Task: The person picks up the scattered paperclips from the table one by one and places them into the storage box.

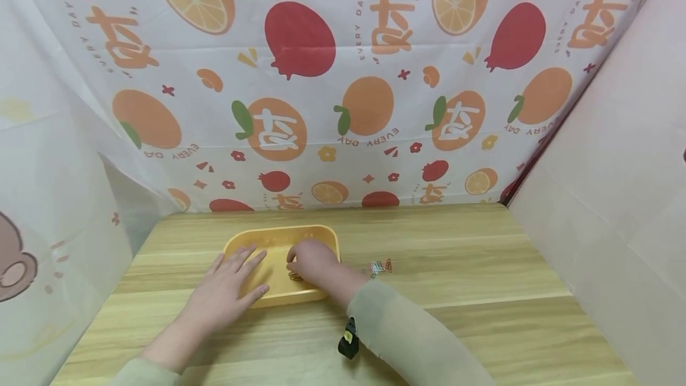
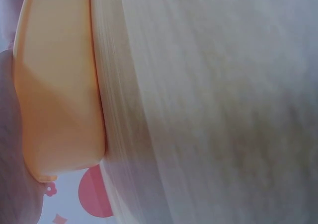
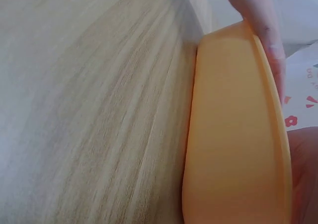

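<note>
A shallow yellow tray sits on the wooden table. My left hand lies over its left side with the fingers spread and straight, the fingertips reaching inside the rim. Inside the tray, on its right half, my right hand points down with curled fingers. A few paper clips lie on the tray floor right at those fingertips; I cannot tell whether one is pinched between them. More coloured paper clips lie in a small pile on the table right of the tray, partly behind the right forearm. Both wrist views mostly show the tray's outer wall.
The wooden table extends around the tray. A fruit-printed cloth hangs along its back edge, with pale cloths on the left and right sides. A black strap with a yellow mark hangs at the right sleeve.
</note>
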{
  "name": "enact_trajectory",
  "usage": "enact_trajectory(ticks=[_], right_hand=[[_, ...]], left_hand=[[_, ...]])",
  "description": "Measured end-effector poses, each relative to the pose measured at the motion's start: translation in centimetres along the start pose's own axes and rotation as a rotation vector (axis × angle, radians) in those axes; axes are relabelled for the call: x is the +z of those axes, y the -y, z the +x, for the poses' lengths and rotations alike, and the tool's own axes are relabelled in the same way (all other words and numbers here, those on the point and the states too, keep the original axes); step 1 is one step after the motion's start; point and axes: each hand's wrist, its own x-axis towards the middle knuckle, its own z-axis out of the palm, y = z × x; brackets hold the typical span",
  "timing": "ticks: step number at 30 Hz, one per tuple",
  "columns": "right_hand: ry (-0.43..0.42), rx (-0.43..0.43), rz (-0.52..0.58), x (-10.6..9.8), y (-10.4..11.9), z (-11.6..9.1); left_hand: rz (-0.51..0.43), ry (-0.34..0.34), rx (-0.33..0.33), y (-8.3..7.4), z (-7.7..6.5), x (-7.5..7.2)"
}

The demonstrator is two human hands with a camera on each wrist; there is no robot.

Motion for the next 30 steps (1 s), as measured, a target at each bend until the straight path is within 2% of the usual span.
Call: enact_trajectory(ticks=[6,12,21,30], right_hand=[[-0.05,-0.036,0.077,-0.9,0.3,-0.7],[-0.081,-0.039,0.219,-2.2,0.0,-2.0],[-0.213,-0.08,0.362,-2.7,-2.1,-3.1],[-0.3,-0.034,0.483,-3.6,-4.8,-4.6]], left_hand=[[0.004,0.01,-0.001,0.0,-0.1,-0.2],[0.004,-0.005,-0.003,-0.2,-0.4,-0.1],[0.0,-0.013,0.001,-0.5,-0.2,-0.3],[0.001,-0.012,-0.004,-0.4,0.0,-0.3]])
